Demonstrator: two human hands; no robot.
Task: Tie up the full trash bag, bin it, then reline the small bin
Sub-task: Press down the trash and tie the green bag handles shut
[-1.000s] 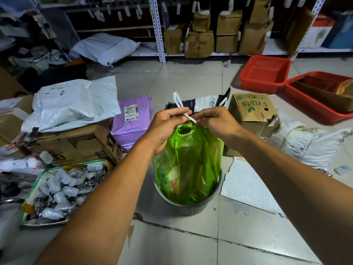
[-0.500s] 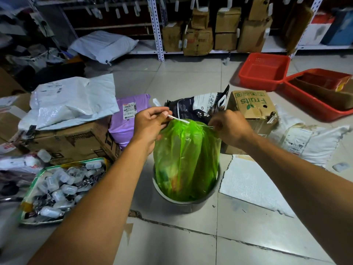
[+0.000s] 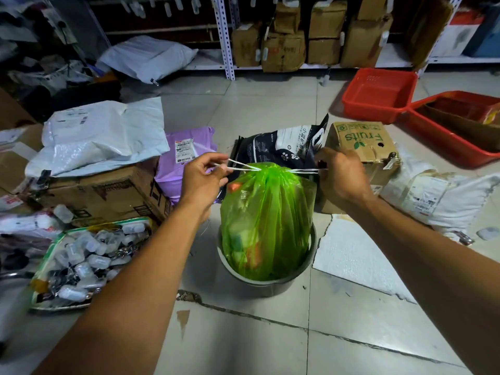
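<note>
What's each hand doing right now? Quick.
Left hand: closed on the green trash bag's white drawstring.
Right hand: closed on the drawstring's other end.

both arms reach forward, left hand (image 3: 203, 177) and right hand (image 3: 341, 176) held apart, each pinched closed with fingers curled.

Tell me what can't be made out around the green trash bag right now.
- Head view: bag contents, only blurred colours through the green trash bag.
- Small bin interior, filled by the bag.
- Drawstring ends, covered inside the left hand and right hand.
- Knot state: too small.
</note>
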